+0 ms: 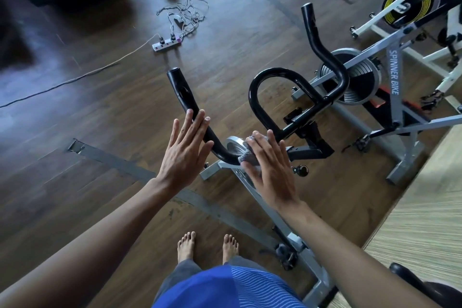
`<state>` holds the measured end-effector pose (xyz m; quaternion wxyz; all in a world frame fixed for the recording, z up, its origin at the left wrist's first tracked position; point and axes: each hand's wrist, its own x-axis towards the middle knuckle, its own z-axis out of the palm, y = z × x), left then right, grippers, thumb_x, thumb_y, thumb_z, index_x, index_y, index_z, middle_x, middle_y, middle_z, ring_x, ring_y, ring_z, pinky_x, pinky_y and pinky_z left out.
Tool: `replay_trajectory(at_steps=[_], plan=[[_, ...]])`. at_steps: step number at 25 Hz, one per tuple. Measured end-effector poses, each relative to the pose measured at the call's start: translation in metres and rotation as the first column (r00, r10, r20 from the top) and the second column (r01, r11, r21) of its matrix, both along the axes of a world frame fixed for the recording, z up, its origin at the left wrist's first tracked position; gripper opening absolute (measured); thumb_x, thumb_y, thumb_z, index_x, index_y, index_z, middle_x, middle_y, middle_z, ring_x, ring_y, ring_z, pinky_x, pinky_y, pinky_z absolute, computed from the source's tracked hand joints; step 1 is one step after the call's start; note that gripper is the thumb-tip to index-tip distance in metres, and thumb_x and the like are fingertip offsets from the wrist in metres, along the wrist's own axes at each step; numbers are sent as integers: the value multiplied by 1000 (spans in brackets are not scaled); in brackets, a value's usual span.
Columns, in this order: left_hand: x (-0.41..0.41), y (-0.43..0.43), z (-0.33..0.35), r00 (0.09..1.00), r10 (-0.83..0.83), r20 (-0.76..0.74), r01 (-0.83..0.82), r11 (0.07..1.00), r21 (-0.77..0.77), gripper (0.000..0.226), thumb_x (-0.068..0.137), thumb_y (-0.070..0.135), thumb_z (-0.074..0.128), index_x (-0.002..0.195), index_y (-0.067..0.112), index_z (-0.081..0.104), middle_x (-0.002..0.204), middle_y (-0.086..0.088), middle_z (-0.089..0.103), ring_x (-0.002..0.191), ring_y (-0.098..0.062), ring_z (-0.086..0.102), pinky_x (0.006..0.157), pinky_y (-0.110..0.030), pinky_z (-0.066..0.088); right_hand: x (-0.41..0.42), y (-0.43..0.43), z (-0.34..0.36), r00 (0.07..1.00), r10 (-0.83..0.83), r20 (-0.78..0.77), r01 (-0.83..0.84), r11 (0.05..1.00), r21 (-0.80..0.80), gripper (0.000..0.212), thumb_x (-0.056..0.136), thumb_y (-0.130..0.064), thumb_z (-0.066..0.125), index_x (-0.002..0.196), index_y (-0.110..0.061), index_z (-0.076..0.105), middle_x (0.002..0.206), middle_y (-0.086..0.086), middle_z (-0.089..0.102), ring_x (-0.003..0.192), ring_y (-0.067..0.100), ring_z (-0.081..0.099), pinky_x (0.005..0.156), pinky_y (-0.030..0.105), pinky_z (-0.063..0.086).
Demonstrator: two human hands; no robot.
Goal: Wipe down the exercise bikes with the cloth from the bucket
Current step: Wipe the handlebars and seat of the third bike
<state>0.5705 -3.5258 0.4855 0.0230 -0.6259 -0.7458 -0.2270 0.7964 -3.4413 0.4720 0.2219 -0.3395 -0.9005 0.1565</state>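
Bracing black tubular handlebar (180, 91) with flat left hand (185, 156), pressing crumpled grey cloth (248, 152) on under flat right hand (272, 177).

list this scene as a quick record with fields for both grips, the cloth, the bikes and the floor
left grip: fingers straight, laid on the handlebar's left arm
right grip: fingers straight, pressing the cloth against the handlebar bend
cloth: grey, bunched under the right palm
handlebar: black, looped centre bar
near bike: grey frame, being wiped
second bike: grey, marked SPINNER BIKE
third bike: white frame, yellow-ringed flywheel
floor: dark wood
power strip: on the floor, tangled cables
bucket: not in view
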Motion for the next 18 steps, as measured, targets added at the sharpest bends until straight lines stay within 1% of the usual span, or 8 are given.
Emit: replay_trajectory(at_steps=[2, 5, 8, 11, 13, 15, 16, 18], plan=[[-1, 0, 0, 1000, -4, 3, 4, 1000, -8, 56, 106, 39, 33, 153, 7, 32, 163, -8, 22, 153, -24, 7, 123, -53, 11, 8, 18, -1, 999, 38, -11, -38, 999, 3, 52, 104, -49, 38, 145, -18, 48, 159, 1, 35, 154, 22, 12, 126, 45, 6], [0, -1, 0, 1000, -2, 18, 2, 1000, -15, 56, 106, 37, 36, 153, 8, 31, 163, -7, 21, 153, -23, 5, 124, -51, 10, 5, 24, -7, 993, 41, -114, -45, 998, -33, 45, 108, -38, 35, 142, -15, 52, 154, 3, 43, 152, 23, 21, 124, 49, 18], [-1, -2, 3, 999, -7, 45, 8, 1000, -12, 55, 105, 36, 39, 152, 8, 33, 163, -6, 22, 153, -21, 6, 124, -50, 10, -2, 14, -10, 980, -21, -199, 15, 999, -35, 40, 108, -32, 37, 137, -11, 55, 145, 5, 52, 147, 23, 33, 121, 49, 27], [-8, -7, 10, 995, -5, 96, 1, 999, 40, 51, 104, 34, 42, 149, 9, 40, 161, -6, 28, 153, -22, 14, 124, -49, 12, -10, 13, 2, 964, -114, -241, 87, 989, -116, 44, 107, -34, 37, 134, -6, 59, 139, 7, 57, 141, 21, 40, 116, 48, 36], [-21, -11, 17, 992, 31, 122, -43, 995, 94, 48, 103, 29, 45, 147, 10, 44, 158, -7, 34, 151, -24, 21, 124, -47, 16, -19, 11, 18, 956, -137, -261, 102, 984, -143, 46, 106, -36, 38, 131, -5, 60, 137, 9, 58, 138, 21, 43, 116, 40, 37], [-44, -11, 27, 988, 74, 135, -93, 986, 135, 45, 103, 27, 46, 144, 10, 47, 154, -9, 42, 148, -25, 29, 122, -48, 21, -36, 14, 38, 952, -158, -262, 119, 981, -156, 45, 104, -35, 40, 131, -6, 61, 137, 8, 59, 138, 19, 43, 116, 25, 34], [-59, -9, 32, 986, 88, 138, -109, 983, 151, 44, 102, 27, 45, 143, 11, 49, 151, -8, 46, 146, -26, 33, 121, -49, 24, -47, 16, 48, 948, -172, -267, 133, 978, -159, 45, 104, -35, 39, 130, -7, 62, 136, 7, 59, 137, 18, 43, 116, 20, 32], [-90, 1, 43, 985, 90, 146, -114, 980, 165, 42, 101, 27, 44, 140, 12, 52, 145, -7, 52, 141, -26, 40, 119, -49, 28, -73, 22, 66, 939, -197, -283, 156, 975, -160, 45, 104, -35, 39, 129, -7, 64, 136, 5, 60, 136, 18, 45, 115, 18, 31]])
